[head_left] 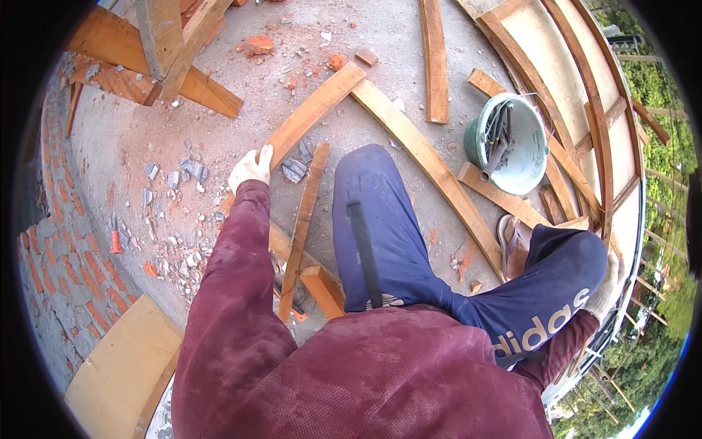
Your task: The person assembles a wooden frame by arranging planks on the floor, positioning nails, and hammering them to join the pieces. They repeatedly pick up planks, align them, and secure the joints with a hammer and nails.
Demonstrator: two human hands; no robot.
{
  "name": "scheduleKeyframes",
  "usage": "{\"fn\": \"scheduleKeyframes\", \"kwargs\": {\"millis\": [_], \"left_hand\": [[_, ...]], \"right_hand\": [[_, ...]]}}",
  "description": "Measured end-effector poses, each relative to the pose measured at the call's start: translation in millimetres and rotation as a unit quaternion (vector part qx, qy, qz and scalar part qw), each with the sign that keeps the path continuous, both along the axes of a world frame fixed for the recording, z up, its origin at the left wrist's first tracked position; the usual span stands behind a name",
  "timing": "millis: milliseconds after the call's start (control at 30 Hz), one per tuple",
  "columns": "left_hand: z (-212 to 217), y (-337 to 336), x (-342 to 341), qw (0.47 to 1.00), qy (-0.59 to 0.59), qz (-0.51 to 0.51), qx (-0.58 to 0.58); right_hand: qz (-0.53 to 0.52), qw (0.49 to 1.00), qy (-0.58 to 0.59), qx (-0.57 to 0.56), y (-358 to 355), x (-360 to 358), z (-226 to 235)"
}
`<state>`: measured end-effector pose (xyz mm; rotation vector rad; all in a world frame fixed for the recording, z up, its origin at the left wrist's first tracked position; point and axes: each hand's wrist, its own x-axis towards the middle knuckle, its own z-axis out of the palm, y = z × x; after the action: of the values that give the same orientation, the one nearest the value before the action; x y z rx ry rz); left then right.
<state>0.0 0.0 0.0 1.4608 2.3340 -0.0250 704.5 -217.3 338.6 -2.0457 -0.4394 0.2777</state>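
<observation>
On dusty grey floor [384, 29], left of centre, grips 1 wooden plank [314, 106] with left hand [250, 168], fingers curled over its edge; has right hand [607, 291] beside right knee [591, 257], cannot tell its fingers' state.

Lt-brn wood plank [316, 104], sq. far end, diag. over dusty grey flr [212, 110], far end rt.

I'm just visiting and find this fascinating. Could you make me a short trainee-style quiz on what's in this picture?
1. What does the gloved left hand touch?
2. Multiple choice: what is in the pale green bucket? A) sand B) thin, dark pieces C) red bricks
3. True or false: the person's sleeves are bright yellow.

Key:
1. A wooden plank.
2. B, thin, dark pieces.
3. False; the sleeves are maroon.
</observation>
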Motion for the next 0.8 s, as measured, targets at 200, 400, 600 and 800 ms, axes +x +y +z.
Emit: {"fn": "scheduleKeyframes", "kwargs": {"millis": [200, 400, 600, 800], "left_hand": [[8.7, 3.1, -2.0, 1.0, 0.025, 0.001, 0.01], [-11.2, 9.7, 13.3, 0.993, -0.041, -0.019, 0.112], [-37.5, -4.7, -55.1, 0.876, -0.148, 0.048, 0.456], [11.2, -106.2, -112.1, 0.954, -0.221, 0.132, 0.155]], "right_hand": [[0.608, 0.762, -0.193, -0.112, 248.9, -165.9, 50.9], [0.743, 0.538, -0.313, -0.248, 391.9, -286.4, -170.4], [0.761, 0.588, -0.27, -0.047, 437.2, -379.1, -319.5], [0.801, 0.499, -0.241, -0.228, 485.6, -394.8, -330.2]]}}
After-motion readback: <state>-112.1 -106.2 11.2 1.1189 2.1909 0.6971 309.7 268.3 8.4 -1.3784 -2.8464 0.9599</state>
